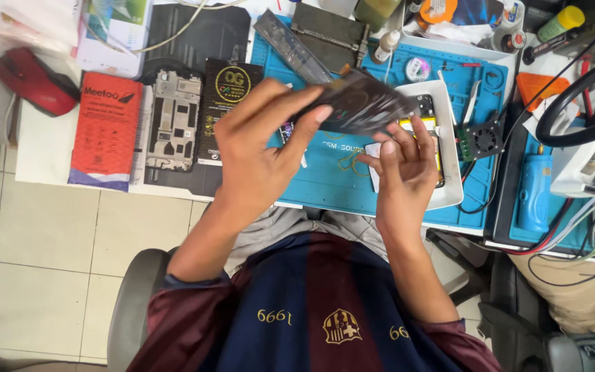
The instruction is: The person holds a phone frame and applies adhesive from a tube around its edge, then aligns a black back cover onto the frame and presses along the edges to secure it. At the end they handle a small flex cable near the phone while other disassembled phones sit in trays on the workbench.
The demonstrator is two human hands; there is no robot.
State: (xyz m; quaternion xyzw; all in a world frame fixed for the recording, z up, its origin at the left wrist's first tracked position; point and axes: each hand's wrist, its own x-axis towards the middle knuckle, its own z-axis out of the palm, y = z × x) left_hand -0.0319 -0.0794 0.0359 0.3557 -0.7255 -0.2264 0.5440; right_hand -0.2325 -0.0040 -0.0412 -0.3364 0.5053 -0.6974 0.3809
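While both hands work above the blue silicone repair mat, I see a dark glossy flat phone panel held up.
Left hand pinches its near edge; right hand half-curled under it, fingertips touching. Opened phone in white plastic tray still exposed; bare metal phone frame lies aside. Panel not yet seated.

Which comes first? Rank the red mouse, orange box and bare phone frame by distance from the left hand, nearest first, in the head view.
From the left hand:
1. Phone frame, just beside it.
2. Orange box, past the frame.
3. Red mouse, far corner of the desk.
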